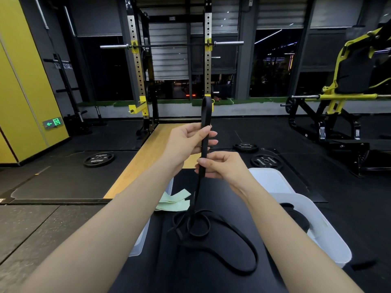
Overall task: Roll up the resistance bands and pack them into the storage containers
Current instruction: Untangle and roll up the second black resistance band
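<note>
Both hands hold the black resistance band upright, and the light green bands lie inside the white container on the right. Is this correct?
Not quite. In the head view both hands, left hand and right hand, do hold the black resistance band upright, but the light green bands lie on the black surface, left of it, outside the white container.

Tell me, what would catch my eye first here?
Two hands at the centre hold a black band upright: the left hand higher, the right hand lower. The band's tail lies looped on a black mat below, beside pale green bands and a white container.
</note>
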A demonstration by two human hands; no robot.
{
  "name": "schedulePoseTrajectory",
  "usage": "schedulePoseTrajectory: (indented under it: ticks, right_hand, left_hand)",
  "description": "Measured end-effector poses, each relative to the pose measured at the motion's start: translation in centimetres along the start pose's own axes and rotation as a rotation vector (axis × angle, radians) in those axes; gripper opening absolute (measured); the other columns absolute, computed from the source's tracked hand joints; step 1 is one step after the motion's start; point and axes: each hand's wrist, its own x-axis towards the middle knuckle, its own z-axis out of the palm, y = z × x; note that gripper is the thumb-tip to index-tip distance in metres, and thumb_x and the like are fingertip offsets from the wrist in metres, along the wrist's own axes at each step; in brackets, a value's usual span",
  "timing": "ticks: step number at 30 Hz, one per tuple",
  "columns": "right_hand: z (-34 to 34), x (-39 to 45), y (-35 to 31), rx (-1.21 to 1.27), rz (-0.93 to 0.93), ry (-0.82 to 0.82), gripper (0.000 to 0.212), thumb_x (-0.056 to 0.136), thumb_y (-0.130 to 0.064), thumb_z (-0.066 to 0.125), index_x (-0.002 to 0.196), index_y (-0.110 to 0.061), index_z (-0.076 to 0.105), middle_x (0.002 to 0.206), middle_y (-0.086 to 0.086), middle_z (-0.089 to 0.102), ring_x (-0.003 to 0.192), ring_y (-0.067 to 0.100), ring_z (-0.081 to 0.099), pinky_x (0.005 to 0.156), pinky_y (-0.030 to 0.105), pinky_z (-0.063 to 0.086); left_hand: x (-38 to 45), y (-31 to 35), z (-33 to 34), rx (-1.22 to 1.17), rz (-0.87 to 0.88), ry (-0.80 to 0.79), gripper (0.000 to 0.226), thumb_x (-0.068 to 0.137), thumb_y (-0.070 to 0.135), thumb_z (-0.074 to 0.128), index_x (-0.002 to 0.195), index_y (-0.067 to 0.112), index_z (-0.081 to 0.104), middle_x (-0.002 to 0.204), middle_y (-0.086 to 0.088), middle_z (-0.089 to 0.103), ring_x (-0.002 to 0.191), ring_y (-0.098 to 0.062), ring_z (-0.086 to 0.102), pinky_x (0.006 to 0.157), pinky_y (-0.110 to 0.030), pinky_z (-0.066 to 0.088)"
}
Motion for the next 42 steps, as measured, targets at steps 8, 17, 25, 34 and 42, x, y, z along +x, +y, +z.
schedulePoseTrajectory:
  ticks: [8,17,25,34,42]
  right_hand:
    - [-0.4,0.5,0.6,-0.035,-0.053,0.142,0.006,0.082,-0.011,0.071,0.087,-0.008,0.074,0.084,0.014,0.073,0.077,0.022,0.071,0.070,0.028,0.057]
    - [-0.8,1.1,0.4,0.045,-0.031,0.219,0.004,0.082,-0.008,0.071,0.079,-0.006,0.070,0.068,0.007,0.072,0.064,0.018,0.070,0.057,0.023,0.054]
    - [-1.4,1.1,-0.2,0.040,-0.052,0.217,0.008,0.084,-0.011,0.069,0.082,-0.003,0.069,0.070,0.006,0.071,0.067,0.018,0.071,0.057,0.022,0.054]
    - [-1.9,1.1,-2.2,0.027,-0.131,0.264,0.007,0.084,-0.010,0.068,0.077,-0.008,0.070,0.069,0.006,0.070,0.067,0.017,0.070,0.061,0.025,0.058]
    - [-2.8,1.7,-1.6,0.098,-0.052,0.184,0.018,0.088,-0.021,0.065,0.077,-0.008,0.071,0.076,0.006,0.070,0.074,0.021,0.067,0.071,0.027,0.058]
  left_hand:
    - [-1.6,-4.0,-1.1,0.049,-0.162,0.006,0.022,0.092,0.025,0.056,0.105,0.010,0.066,0.088,-0.004,0.070,0.077,-0.012,0.068,0.072,-0.020,0.057]
    - [-4.2,-6.7,-1.2,0.125,-0.214,-0.146,0.025,0.092,0.000,0.053,0.114,0.006,0.062,0.090,-0.001,0.070,0.077,-0.006,0.069,0.087,-0.029,0.052]
    - [-4.5,-6.8,-0.4,-0.034,-0.234,-0.234,0.024,0.100,0.009,0.038,0.110,0.008,0.059,0.079,0.000,0.065,0.070,-0.007,0.064,0.075,-0.023,0.057]
    - [-3.7,-5.9,1.6,0.172,-0.097,-0.021,0.016,0.088,0.006,0.062,0.101,0.012,0.068,0.092,-0.007,0.071,0.088,-0.016,0.068,0.090,-0.026,0.051]
    - [-3.3,-5.9,1.8,-0.119,-0.181,-0.143,0.018,0.096,0.005,0.047,0.097,0.012,0.064,0.076,0.005,0.072,0.076,-0.012,0.070,0.079,-0.026,0.057]
